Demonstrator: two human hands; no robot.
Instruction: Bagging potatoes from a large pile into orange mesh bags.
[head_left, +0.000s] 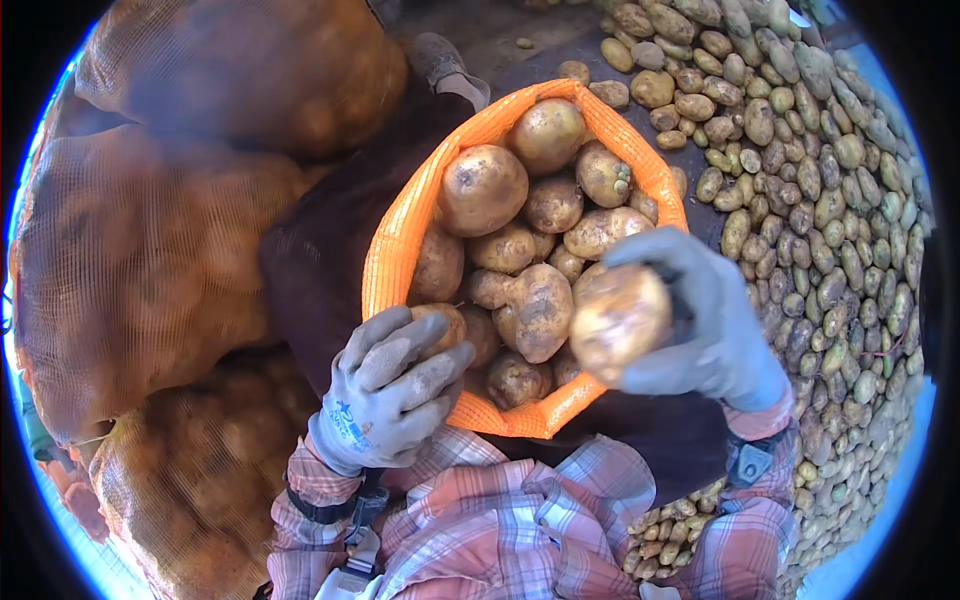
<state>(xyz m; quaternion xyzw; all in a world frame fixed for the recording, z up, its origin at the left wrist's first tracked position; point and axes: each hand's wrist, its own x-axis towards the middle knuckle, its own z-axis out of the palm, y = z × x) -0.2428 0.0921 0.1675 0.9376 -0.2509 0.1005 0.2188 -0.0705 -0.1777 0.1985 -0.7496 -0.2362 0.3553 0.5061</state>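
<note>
An orange mesh sack (400, 244) stands before me with its mouth wide, and large potatoes fill it up to near the rim. Grey work gloves cover both hands. My right hand (697, 315) grips a large potato (621, 322) above the right side of the sack's mouth; motion blurs that potato a little. My left hand (394, 390) lies over the sack's near-left rim, its fingers bent beside a potato (442, 324) just inside. Whether those fingers grip the rim is hidden. Among the potatoes is a knobbly one (538, 311) in the middle.
A broad heap of loose, mostly smaller potatoes (817, 217) spreads along the right side. Several filled mesh sacks (142, 262) are stacked on the left. Dark cloth (337, 232) lies around the orange sack. A shoe (442, 60) shows beyond it.
</note>
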